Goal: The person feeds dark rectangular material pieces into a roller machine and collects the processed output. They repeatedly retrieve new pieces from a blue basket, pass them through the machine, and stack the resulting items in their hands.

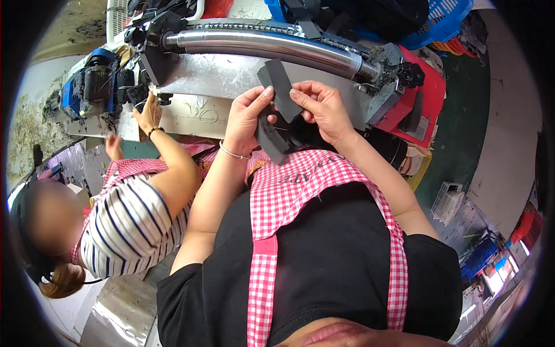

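Dark grey flat strips [281, 87], looking like foam or rubber, are held up in front of my chest, over the near side of a roller machine. My left hand [245, 118] is closed round them, its thumb pressing on the face of the upper pieces. More strips [272, 140] hang below its palm in a stack. My right hand [325, 110] pinches the right edge of the upper strip between thumb and fingers. How many strips each hand bears cannot be made out.
Beyond my hands lies a machine with a shiny metal roller [266, 47] and red side housing [425, 87]. A co-worker [136, 225] in a striped shirt reaches toward its left end, beside a blue motor [95, 84]. A blue basket [445, 23] holding dark pieces stands behind.
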`<state>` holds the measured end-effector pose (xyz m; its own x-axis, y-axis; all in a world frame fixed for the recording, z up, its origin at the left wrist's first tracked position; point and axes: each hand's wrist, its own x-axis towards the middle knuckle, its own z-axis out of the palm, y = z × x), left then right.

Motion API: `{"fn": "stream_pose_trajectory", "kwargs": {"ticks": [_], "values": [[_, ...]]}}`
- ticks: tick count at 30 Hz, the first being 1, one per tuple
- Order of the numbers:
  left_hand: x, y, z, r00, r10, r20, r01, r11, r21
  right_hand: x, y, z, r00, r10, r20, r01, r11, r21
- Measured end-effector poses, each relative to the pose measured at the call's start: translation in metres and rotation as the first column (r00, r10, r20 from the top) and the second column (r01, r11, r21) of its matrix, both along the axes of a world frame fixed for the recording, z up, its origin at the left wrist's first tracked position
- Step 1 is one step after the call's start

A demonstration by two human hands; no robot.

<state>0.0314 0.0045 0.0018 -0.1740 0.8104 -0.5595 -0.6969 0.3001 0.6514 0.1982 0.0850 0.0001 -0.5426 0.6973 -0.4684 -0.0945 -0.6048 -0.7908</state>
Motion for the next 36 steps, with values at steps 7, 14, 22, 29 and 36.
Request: {"fn": "stream_pose_trajectory", "kwargs": {"ticks": [7,14,22,29,36], "values": [[0.005,-0.003,-0.017,0.952,0.067,-0.298,-0.063,0.998,0.023,-0.008,-0.008,0.007,0.941,-0.190,0.280,-0.103,0.628,0.771],[-0.003,-0.002,-0.012,0.965,0.053,-0.255,-0.068,0.997,-0.048,-0.003,0.022,-0.027,0.972,-0.201,0.123,0.221,0.958,-0.185],[0.003,0.002,-0.009,0.993,0.008,-0.117,-0.018,0.996,-0.083,-0.012,-0.004,0.001,0.916,-0.184,0.357,-0.102,0.752,0.651],[0.001,0.004,-0.013,0.993,0.092,0.081,-0.085,0.993,-0.087,-0.008,0.003,-0.001,0.909,-0.202,0.366,-0.157,0.646,0.747],[-0.001,0.000,-0.015,0.974,0.049,-0.223,-0.058,0.998,-0.033,-0.008,0.024,-0.030,0.972,-0.203,0.117,0.210,0.976,-0.053]]}}
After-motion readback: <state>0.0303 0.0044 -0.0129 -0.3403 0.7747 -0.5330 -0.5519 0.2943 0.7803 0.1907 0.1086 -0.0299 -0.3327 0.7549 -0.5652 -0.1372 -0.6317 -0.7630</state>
